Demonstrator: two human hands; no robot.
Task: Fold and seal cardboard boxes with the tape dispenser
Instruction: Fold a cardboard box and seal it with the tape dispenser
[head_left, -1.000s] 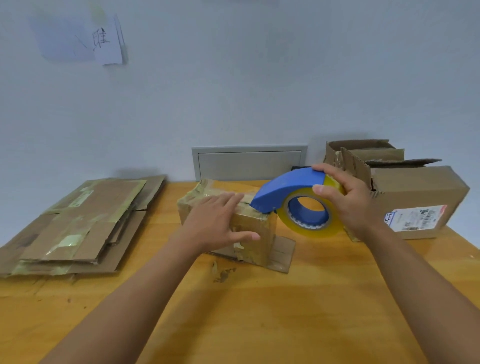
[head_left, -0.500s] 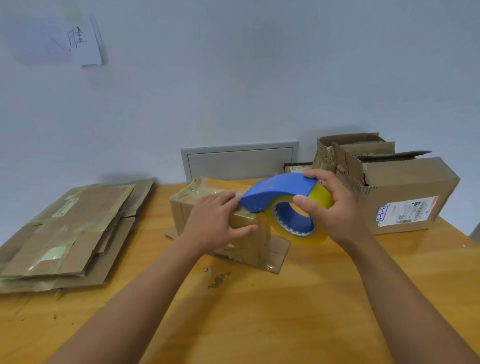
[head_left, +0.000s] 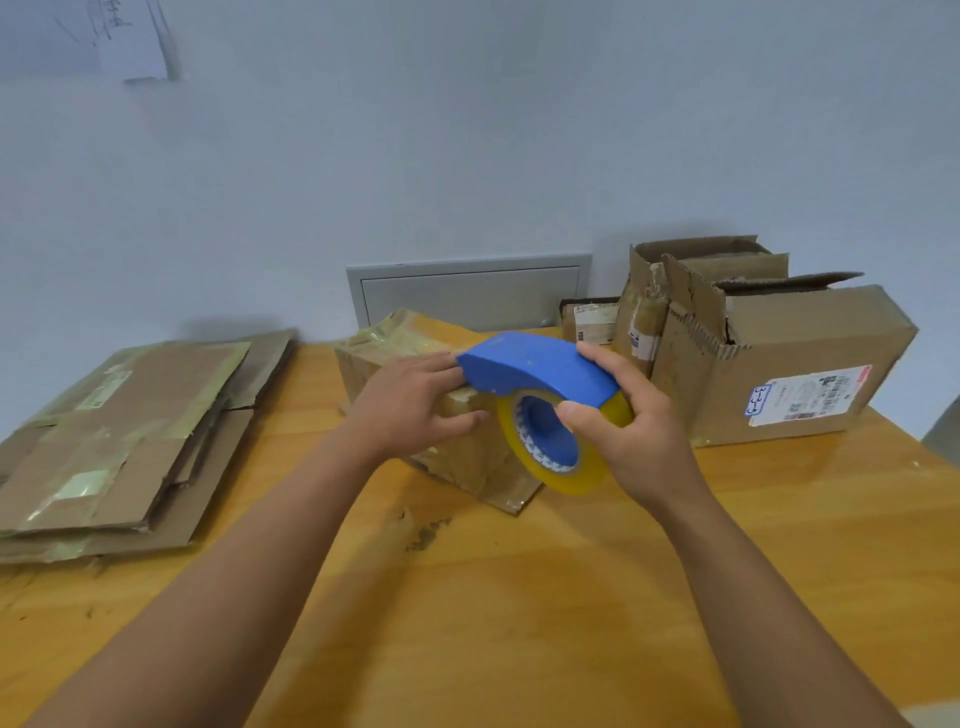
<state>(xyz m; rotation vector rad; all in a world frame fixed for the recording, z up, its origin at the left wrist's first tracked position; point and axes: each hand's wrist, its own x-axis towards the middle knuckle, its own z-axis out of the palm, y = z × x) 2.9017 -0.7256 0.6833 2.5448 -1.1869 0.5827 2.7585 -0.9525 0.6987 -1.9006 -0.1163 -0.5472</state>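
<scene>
Since a second ago the tape dispenser (head_left: 540, 374) has slid leftward along the top of the small box (head_left: 457, 447), its blue nose now beside the left fingers; nearest, both forearms reach over the wooden worktop (head_left: 519, 613); the right hand (head_left: 628, 436) grips the dispenser, thumb through the yellow roll; the left hand (head_left: 415, 405) lies on the box with fingers extended and thumb down its near face, pressing it onto the worktop; flattened cardboard (head_left: 119, 441) is stacked at the left; farther right stand open cartons (head_left: 779, 364), one bearing a label; behind, a grey wall panel (head_left: 467, 291).
</scene>
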